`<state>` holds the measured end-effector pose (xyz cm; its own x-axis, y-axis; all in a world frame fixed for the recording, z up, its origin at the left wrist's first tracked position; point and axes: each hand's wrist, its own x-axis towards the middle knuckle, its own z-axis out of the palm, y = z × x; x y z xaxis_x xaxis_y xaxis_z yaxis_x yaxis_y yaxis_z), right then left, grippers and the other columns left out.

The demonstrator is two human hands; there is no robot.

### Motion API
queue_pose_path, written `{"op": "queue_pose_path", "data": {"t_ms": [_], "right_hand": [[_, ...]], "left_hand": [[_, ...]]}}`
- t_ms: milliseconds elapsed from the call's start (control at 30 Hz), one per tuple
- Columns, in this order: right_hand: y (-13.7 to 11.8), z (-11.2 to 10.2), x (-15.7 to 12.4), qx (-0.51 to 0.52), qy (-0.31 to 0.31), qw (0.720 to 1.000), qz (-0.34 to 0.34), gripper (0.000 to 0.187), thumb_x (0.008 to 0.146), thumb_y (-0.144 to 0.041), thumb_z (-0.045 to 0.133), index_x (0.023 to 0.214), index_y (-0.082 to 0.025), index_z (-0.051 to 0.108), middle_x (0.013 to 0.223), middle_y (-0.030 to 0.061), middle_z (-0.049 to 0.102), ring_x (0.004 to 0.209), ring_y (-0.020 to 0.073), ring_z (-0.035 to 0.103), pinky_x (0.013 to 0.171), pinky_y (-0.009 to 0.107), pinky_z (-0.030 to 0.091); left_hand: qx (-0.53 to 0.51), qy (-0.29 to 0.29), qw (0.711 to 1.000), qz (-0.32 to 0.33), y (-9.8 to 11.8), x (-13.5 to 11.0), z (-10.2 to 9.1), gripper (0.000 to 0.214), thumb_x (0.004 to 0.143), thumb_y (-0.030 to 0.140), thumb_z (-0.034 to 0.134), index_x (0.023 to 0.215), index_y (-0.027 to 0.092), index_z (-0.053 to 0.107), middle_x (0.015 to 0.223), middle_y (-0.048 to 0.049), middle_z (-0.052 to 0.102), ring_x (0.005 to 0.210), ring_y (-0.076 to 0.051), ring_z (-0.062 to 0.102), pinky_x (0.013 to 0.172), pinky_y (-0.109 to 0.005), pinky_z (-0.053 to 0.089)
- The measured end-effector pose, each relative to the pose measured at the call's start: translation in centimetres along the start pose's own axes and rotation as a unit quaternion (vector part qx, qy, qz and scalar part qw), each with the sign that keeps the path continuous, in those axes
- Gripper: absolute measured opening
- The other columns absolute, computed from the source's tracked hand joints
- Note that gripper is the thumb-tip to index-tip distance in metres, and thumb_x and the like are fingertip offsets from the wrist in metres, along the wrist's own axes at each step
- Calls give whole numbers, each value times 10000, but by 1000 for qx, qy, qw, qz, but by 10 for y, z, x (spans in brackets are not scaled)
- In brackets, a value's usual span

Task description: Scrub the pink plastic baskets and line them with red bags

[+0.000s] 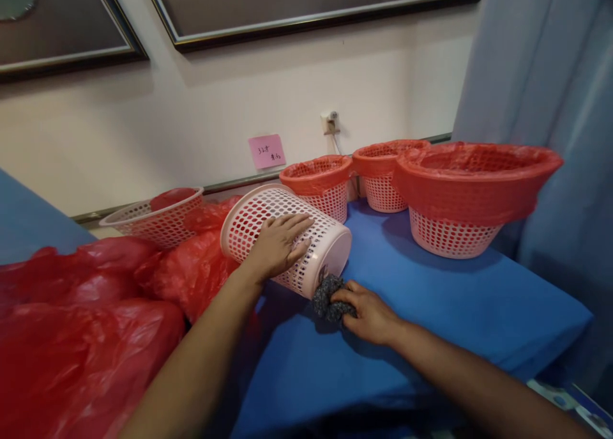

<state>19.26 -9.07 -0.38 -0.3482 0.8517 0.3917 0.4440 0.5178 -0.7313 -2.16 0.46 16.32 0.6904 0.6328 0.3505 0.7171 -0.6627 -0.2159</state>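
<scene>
A pale pink perforated plastic wastebasket lies tilted on its side, its base facing right and its mouth to the left. My left hand rests on its side with the fingers stretched out. Pinched in my right hand is a dark grey mesh scourer, which touches the lower edge of the wastebasket's base. A small dark mark shows on the base just above the scourer. Beneath the wastebasket is a table with a blue cloth.
Three upright baskets lined with red bags, a large basket, a middle basket and a smaller basket, stand behind and right. Red plastic bags heap up at left, beside another pale basket. A wall socket is behind.
</scene>
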Motion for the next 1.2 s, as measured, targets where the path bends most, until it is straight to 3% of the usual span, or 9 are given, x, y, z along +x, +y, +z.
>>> {"op": "queue_pose_path", "data": {"t_ms": [100,167,267,367,667,867,1000,1067,1200], "right_hand": [[-8,-3,1,44,157,983,-79,507,790,-80,568,1249,-281,643,1161,57,569,1042,203,624,920,333,534],[-12,-5,6,29,209,971,-109,514,822,-99,565,1301,-281,613,1248,80,527,1098,216,603,948,351,525],[-7,-8,14,-57,79,990,-100,453,800,-97,585,1212,-263,674,1303,91,528,1058,219,608,918,346,524],[11,-13,19,-97,-36,995,-8,313,759,-98,624,997,-264,744,1211,50,617,938,188,627,885,309,514],[71,-39,65,-11,173,955,239,465,840,-160,511,1288,-213,626,1116,79,708,922,203,691,854,356,568],[39,0,48,107,122,965,208,364,672,-166,696,1024,-236,754,990,40,772,892,224,719,851,343,570],[20,2,32,195,88,965,155,349,696,-211,665,1031,-231,759,929,7,778,817,189,723,778,292,579],[21,-10,35,240,153,947,147,405,759,-295,637,1146,-208,718,1027,33,769,894,202,718,825,323,583],[28,-26,48,257,370,885,120,478,814,-382,631,1255,-199,654,1195,77,706,1089,239,658,1009,421,519]], "left_hand": [[0,-24,1000,-8,1,4,-1,508,1003,503,445,1461,304,536,1516,-47,570,1373,-324,502,1128,-551,314],[2,-21,1000,-10,1,6,-1,508,1003,519,437,1431,281,571,1486,-62,599,1353,-328,522,1107,-550,325],[-5,-5,1000,-10,4,10,-1,483,1004,499,440,1365,240,628,1425,-87,649,1326,-308,558,1120,-542,311],[-19,9,1000,-5,4,11,1,471,1002,492,449,1316,214,662,1378,-88,683,1310,-290,584,1157,-531,282],[-28,39,999,-22,1,9,8,470,980,506,480,1290,220,688,1361,-89,695,1273,-284,625,1102,-491,388],[-42,82,995,-41,2,10,12,397,975,454,513,1231,233,722,1328,-76,714,1256,-270,640,1109,-476,394],[-45,93,993,-53,4,8,11,374,957,430,529,1210,238,727,1312,-78,722,1240,-278,648,1101,-487,402],[-45,94,993,-58,5,7,10,369,950,427,532,1210,249,725,1310,-76,723,1238,-285,649,1097,-497,404],[-46,96,992,-62,6,5,9,377,949,439,521,1211,257,722,1308,-74,724,1243,-290,644,1090,-508,402]]}}
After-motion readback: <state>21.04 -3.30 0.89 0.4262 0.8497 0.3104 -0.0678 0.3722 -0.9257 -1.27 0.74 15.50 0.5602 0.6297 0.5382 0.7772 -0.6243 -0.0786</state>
